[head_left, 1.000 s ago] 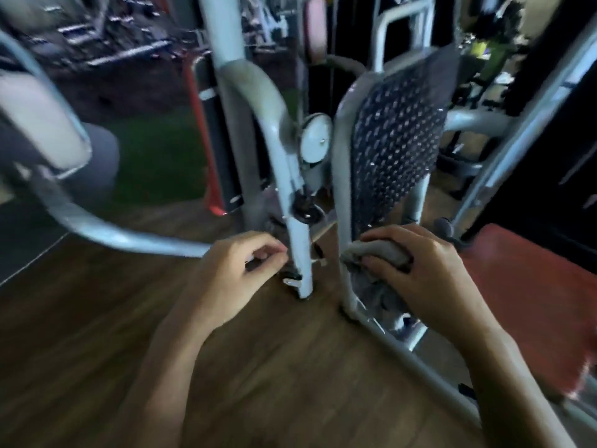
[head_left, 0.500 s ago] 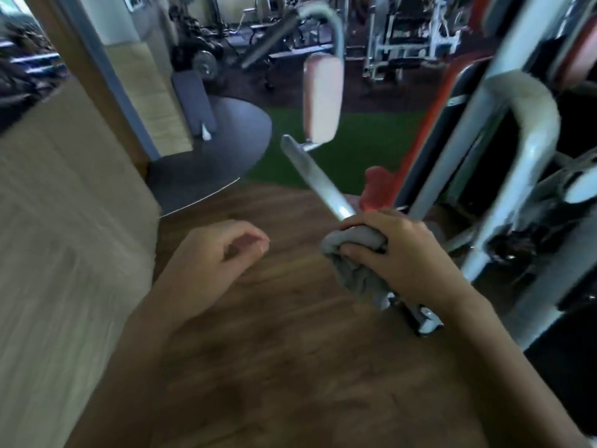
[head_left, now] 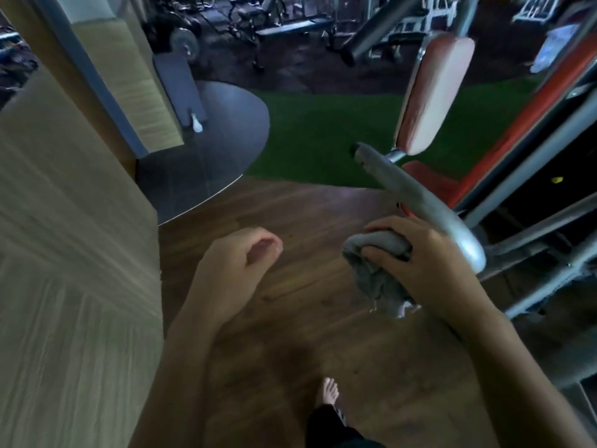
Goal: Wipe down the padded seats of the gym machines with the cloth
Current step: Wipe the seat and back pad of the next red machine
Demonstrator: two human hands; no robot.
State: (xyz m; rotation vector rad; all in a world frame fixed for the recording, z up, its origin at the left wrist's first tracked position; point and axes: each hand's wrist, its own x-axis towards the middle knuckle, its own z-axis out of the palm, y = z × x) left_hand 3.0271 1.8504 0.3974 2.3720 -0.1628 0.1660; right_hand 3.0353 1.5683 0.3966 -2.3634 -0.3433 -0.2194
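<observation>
**Cloth in Right Hand, Clear of the Pad**

At the lower edge we see one bare foot (head_left: 330, 391) on the wooden floor (head_left: 290, 318), with a dark trouser leg (head_left: 332, 428) below it.

Above the foot, both our forearms reach forward over the floor. Our left hand (head_left: 232, 270) hangs in the air with nothing in it. Its fingers are loosely curled toward the palm, and the thumb lies close to the forefinger. Our right hand (head_left: 429, 266) grips the grey cloth (head_left: 378, 276). The fingers wrap over the bunched upper part, the thumb presses against it from the near side, and the loose remainder hangs under the hand.

Just beside the right hand's knuckles runs the bend of a grey metal tube (head_left: 420, 198), part of the machine on the right. We cannot tell whether the hand touches the tube. From the bend, the tube runs away from us to its far end.

Beyond that end stands a pale red pad (head_left: 429, 95), upright and slightly tilted, on a metal bracket. It is well apart from the cloth. Below it lies an orange-red padded part (head_left: 433, 179) of the machine, partly hidden by the tube.

To the left, a light wood-grain wall (head_left: 64, 253) fills the frame edge. Past it lies a dark rounded floor plate (head_left: 210, 140), then a strip of green turf (head_left: 323, 134). Farthest off, in dim light, stand further gym machines (head_left: 274, 21), blurred in detail.
</observation>
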